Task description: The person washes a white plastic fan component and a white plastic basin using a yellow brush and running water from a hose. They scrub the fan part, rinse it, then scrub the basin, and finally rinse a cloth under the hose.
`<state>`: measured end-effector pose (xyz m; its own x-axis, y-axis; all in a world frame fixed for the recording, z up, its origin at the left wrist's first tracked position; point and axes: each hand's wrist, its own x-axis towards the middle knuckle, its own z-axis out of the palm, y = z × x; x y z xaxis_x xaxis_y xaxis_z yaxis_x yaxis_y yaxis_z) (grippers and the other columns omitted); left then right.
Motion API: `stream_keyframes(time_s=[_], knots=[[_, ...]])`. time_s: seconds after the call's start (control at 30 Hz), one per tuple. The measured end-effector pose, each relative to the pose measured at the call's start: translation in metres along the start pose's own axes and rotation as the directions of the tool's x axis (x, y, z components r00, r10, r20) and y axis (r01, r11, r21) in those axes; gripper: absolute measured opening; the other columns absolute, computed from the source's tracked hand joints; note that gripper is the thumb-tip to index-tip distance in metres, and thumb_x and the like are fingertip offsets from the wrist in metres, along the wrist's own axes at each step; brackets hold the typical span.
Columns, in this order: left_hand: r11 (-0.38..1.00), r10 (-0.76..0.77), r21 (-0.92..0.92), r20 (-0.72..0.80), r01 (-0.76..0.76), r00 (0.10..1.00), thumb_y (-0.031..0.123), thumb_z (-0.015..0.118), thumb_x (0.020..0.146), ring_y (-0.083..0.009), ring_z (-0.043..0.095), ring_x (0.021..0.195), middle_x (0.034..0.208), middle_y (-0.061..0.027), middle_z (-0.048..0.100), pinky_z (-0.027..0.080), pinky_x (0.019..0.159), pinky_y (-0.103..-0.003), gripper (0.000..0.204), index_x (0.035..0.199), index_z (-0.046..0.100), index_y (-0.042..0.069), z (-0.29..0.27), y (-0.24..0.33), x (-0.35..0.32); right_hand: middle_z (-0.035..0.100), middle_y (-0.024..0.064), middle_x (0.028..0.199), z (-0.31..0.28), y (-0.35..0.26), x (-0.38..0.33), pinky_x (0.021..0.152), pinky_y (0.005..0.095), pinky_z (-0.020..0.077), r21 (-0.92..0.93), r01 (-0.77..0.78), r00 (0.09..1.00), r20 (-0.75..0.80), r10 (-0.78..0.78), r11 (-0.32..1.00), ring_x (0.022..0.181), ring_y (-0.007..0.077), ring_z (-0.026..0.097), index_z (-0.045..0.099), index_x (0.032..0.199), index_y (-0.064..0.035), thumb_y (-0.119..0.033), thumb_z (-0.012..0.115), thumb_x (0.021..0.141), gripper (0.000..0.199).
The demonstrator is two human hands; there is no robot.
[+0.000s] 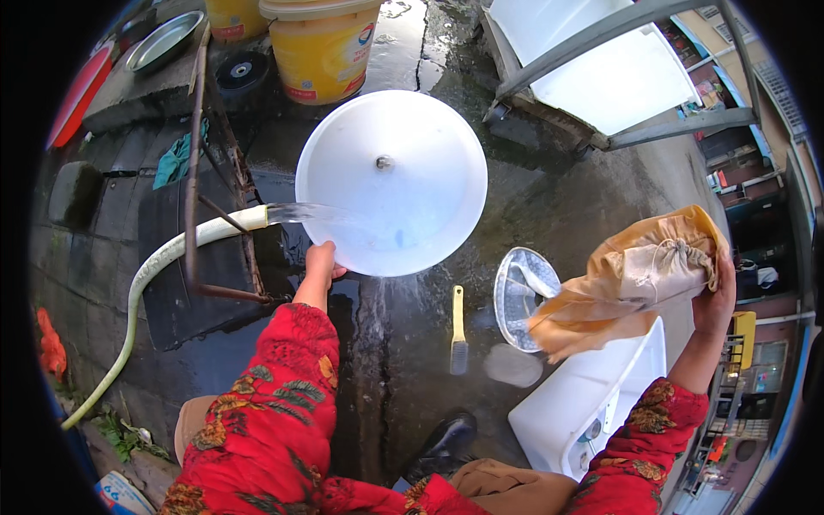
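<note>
A wide white round basin (412, 202) with a dark fitting at its middle is tilted in front of me. My left hand (323, 264) grips its near-left rim. Water pours into it from a pale green hose (232, 225) on the left. Off to the right, my right hand (717, 287) is closed round the side of a brown cloth-like bag (618, 283) with a paler, tied pouch (665, 262) on it. Below the bag's left end stands a grey-white bowl (513, 313), partly covered. A yellow-handled brush (458, 326) lies on the wet ground between my arms.
A white rectangular tub (554, 408) stands beside my right forearm. Yellow buckets (322, 51) stand beyond the basin. A rusty metal frame (190, 197) rises at left, near the hose. A large white container (614, 69) rests on a metal frame at far right.
</note>
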<state>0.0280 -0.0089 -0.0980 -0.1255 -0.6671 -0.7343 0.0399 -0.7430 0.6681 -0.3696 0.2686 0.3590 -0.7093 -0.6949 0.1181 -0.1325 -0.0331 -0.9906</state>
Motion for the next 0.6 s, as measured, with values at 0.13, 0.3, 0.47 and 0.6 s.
stream_keyframes(time_s=[0.13,0.3,0.47,0.6], knots=[[0.996,-0.073,-0.051,-0.025,0.072,0.997,0.024,0.044,0.087,-0.0254,0.063,0.073,0.095,-0.0118,0.064,0.051,0.058,-0.037,0.036,0.116,0.053,0.004,0.005,-0.007,0.011,0.059,0.0104,0.118,0.065,-0.031,0.007,0.093,0.0334,0.0465,-0.009,-0.037,0.994,0.102,0.038,0.999,0.108,0.0201,0.058,0.051,0.125,-0.0003,-0.031,0.048,0.095,0.043],[0.998,-0.058,-0.036,-0.116,0.055,0.992,0.016,0.053,0.079,-0.0272,0.06,0.09,0.103,-0.0099,0.061,0.047,0.072,-0.045,0.035,0.112,0.056,0.007,0.01,-0.021,0.044,0.055,0.0102,0.127,0.138,-0.061,0.014,0.101,0.0369,0.0411,0.027,-0.072,0.972,0.226,0.064,0.997,0.117,0.022,0.053,0.046,0.132,-0.0048,-0.032,0.043,0.098,0.044],[0.973,-0.073,-0.227,-0.141,0.039,0.987,0.009,0.049,0.08,-0.0295,0.063,0.081,0.1,-0.0125,0.062,0.049,0.058,-0.042,0.035,0.114,0.056,0.005,0.019,-0.032,0.062,0.059,0.0127,0.117,0.208,-0.077,0.021,0.088,0.0324,0.0495,-0.096,0.034,0.957,0.29,-0.005,0.995,0.104,0.0201,0.059,0.047,0.129,-0.001,-0.033,0.045,0.097,0.045],[0.993,-0.02,-0.117,-0.241,-0.009,0.97,0.007,0.047,0.08,-0.0275,0.063,0.09,0.104,-0.0141,0.063,0.05,0.069,-0.04,0.036,0.113,0.059,0.003,0.027,-0.026,0.054,0.06,0.0118,0.11,0.261,-0.048,0.045,0.084,0.0308,0.0492,-0.406,0.099,0.941,0.334,0.047,0.909,0.097,0.0188,0.06,0.051,0.125,-0.0006,-0.028,0.049,0.095,0.04]])
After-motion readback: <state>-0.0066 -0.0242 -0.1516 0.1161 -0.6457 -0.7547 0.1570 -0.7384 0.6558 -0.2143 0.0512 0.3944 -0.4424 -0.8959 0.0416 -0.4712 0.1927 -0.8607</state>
